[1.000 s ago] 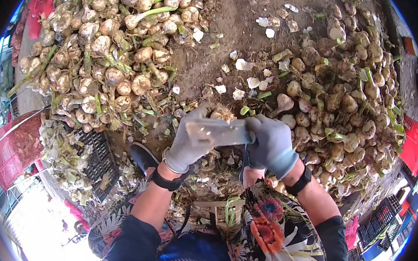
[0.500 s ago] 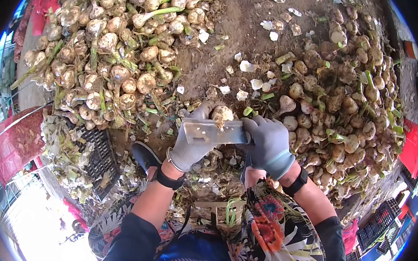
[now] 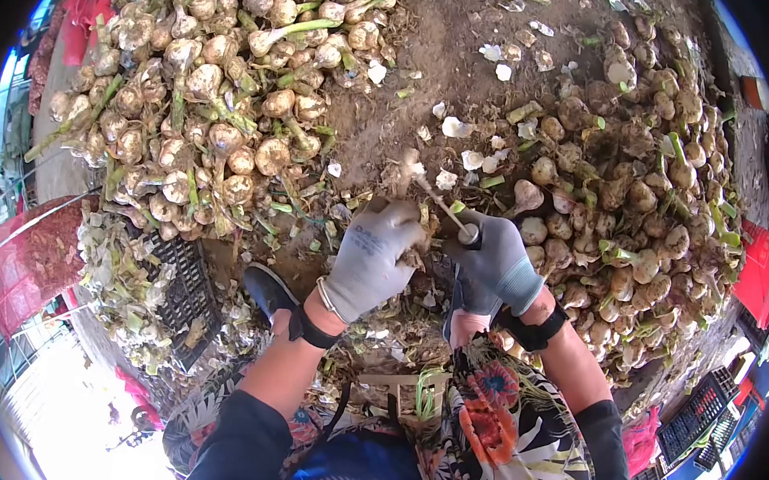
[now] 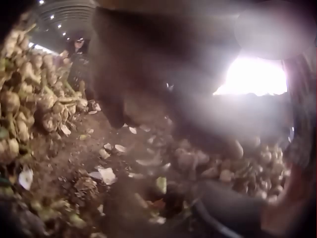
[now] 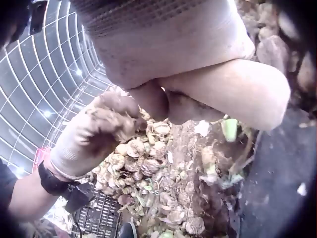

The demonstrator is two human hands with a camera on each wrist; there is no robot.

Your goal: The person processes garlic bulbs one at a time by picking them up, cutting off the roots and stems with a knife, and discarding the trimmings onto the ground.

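The gloved left hand (image 3: pixel 373 255) curls round a garlic bulb, mostly hidden in the head view; its rooty side (image 5: pixel 110 122) shows in the right wrist view. Beside it, the gloved right hand (image 3: pixel 499 264) grips the handle of a knife (image 3: pixel 445 209), seen nearly edge-on and slanting up-left. The broad grey blade (image 5: pixel 277 178) fills the lower right of the right wrist view. A blurred brown clump (image 3: pixel 403 172) is near the blade's far end. In the left wrist view the near hand (image 4: pixel 143 59) is dark and blurred.
Garlic with stalks lies heaped on the left (image 3: pixel 204 80); another garlic heap (image 3: pixel 623 203) is on the right. Between them is bare soil (image 3: pixel 385 97) with scattered peel. A black crate (image 3: pixel 187 284) stands lower left, near a shoe (image 3: pixel 267 287).
The blade has turned from lying flat across the left hand to slanting edge-on up-left. The left hand has rolled over, and the bulb seen above the blade is now mostly hidden.
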